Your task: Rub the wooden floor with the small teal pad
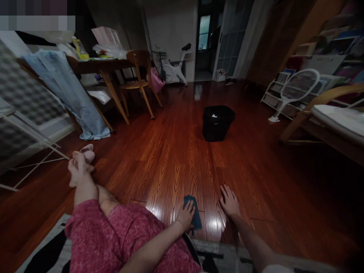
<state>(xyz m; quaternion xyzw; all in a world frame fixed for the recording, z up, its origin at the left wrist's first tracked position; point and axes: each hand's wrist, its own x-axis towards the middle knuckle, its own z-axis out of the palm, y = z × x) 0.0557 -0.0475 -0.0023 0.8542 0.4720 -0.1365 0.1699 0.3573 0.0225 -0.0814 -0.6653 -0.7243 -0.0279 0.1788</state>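
I sit on the floor with legs in pink trousers stretched to the left. My left hand (185, 216) rests palm down, fingers spread, on a dark teal cloth (195, 213) lying flat on the glossy wooden floor (170, 159). My right hand (229, 201) lies flat on the bare boards a little to the right of the cloth, fingers apart, holding nothing.
A black bin (216, 122) stands on the floor ahead. A wooden table (99, 66) and chair (139, 81) are at the back left, with a blue garment (71, 94) hanging. A white drying rack (25, 144) is at left, a wooden lounge chair (327, 117) at right. A patterned rug (222, 254) lies under me.
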